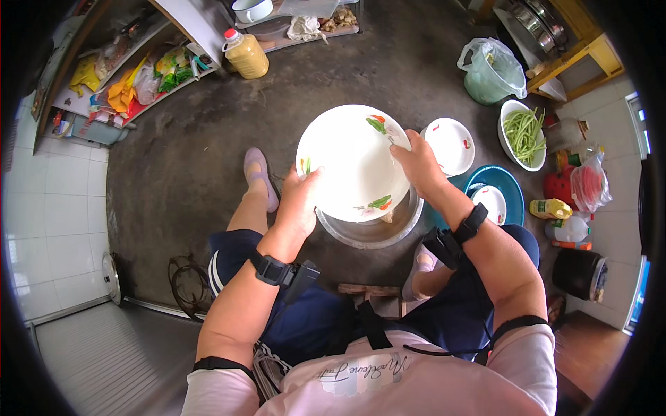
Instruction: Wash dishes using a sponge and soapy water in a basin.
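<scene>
A large white dish with painted vegetables on its rim is held up in front of me in both hands. My left hand grips its lower left edge, thumb over the rim. On the upper right edge my right hand has hold of it the same way. Beneath the dish stands a metal basin, mostly covered by it; something light brown shows inside. Just right of my right hand is a smaller white dish. A blue-green basin with another white dish in it sits near my right knee.
Green beans fill a white bowl at right. Behind it stands a bag-lined bin. Several bottles, among them a yellow one, line the right wall. An oil jug stands at a shelf unit. Wire coils lie at left.
</scene>
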`<state>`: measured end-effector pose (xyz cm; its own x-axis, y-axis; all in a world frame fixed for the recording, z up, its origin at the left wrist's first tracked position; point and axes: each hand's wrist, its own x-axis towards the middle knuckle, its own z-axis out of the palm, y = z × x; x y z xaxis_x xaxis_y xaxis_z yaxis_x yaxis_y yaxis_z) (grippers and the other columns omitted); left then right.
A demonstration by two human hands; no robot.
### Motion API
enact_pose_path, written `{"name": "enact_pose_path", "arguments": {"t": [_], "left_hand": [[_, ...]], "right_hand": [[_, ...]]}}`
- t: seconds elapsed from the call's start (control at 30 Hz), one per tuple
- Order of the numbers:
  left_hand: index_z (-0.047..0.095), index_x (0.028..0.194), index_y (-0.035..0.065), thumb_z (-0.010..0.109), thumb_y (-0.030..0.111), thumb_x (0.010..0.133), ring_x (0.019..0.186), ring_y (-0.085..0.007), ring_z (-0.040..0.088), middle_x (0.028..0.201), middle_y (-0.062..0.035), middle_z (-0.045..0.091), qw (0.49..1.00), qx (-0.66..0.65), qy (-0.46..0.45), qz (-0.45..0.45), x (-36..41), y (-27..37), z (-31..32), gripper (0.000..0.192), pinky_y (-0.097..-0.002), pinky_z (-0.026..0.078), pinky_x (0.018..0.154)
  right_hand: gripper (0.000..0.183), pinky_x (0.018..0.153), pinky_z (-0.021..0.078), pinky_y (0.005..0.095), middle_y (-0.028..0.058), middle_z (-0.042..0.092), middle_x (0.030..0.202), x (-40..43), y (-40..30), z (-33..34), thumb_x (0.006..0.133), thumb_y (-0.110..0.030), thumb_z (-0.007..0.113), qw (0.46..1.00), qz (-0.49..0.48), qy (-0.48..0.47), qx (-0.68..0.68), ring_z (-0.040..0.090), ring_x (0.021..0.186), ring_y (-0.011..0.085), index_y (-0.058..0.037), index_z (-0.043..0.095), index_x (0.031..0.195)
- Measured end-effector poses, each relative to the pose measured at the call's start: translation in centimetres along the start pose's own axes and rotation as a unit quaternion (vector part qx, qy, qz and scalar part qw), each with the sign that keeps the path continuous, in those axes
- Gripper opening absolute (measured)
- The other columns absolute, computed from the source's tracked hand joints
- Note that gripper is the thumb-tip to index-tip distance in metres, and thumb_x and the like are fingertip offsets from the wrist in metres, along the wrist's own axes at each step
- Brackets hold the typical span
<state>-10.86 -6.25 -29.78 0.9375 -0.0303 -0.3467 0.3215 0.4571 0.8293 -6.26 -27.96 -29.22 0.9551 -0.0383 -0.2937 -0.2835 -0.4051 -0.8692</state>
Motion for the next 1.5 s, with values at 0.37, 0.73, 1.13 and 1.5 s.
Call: {"name": "enact_pose_path", "arguments": {"t": [0.37,0.73,1.13,1.5], "left_hand": [[0.045,0.121,-0.0066,0.047,0.006,0.090,0.099,-0.0186,0.058,0.112,-0.0144,0.058,0.997,0.071,0.026,-0.034,-0.3,0.0,0.4,0.034,-0.0302,0.046,0.087],[0.048,0.121,-0.0062,0.048,0.009,0.089,0.095,-0.0158,0.058,0.109,-0.0125,0.059,0.992,0.074,-0.039,-0.099,-0.1,0.3,-0.5,0.035,-0.0290,0.046,0.086],[0.046,0.120,-0.0031,0.054,0.009,0.087,0.103,-0.0176,0.056,0.111,-0.0118,0.058,1.000,0.012,0.006,-0.026,0.4,0.6,-1.1,0.036,-0.0299,0.044,0.089],[0.044,0.123,-0.0057,0.040,0.001,0.085,0.099,-0.0197,0.057,0.112,-0.0149,0.057,0.992,0.091,0.075,0.040,-0.1,0.8,-0.6,0.038,-0.0285,0.047,0.084]], "right_hand": [[0.039,0.085,0.0455,0.0325,0.0175,0.062,0.101,1.0,-0.1,-1.0,0.076,-0.007,0.061,0.984,-0.123,-0.025,-0.128,0.061,0.095,0.0270,0.0008,0.052,0.113],[0.023,0.066,0.0479,0.0312,0.0116,0.062,0.079,0.7,-1.5,-2.2,0.087,-0.021,0.054,0.976,-0.059,-0.131,-0.164,0.061,0.067,0.0184,-0.0022,0.059,0.100],[0.024,0.074,0.0453,0.0283,0.0115,0.060,0.088,0.3,2.4,-0.4,0.089,-0.014,0.051,0.992,0.001,-0.117,0.046,0.056,0.083,0.0138,0.0062,0.054,0.102],[0.027,0.075,0.0499,0.0302,0.0117,0.061,0.095,-0.8,1.8,-0.3,0.095,-0.014,0.042,0.955,0.053,-0.141,0.254,0.061,0.087,0.0177,0.0055,0.049,0.112]]}}
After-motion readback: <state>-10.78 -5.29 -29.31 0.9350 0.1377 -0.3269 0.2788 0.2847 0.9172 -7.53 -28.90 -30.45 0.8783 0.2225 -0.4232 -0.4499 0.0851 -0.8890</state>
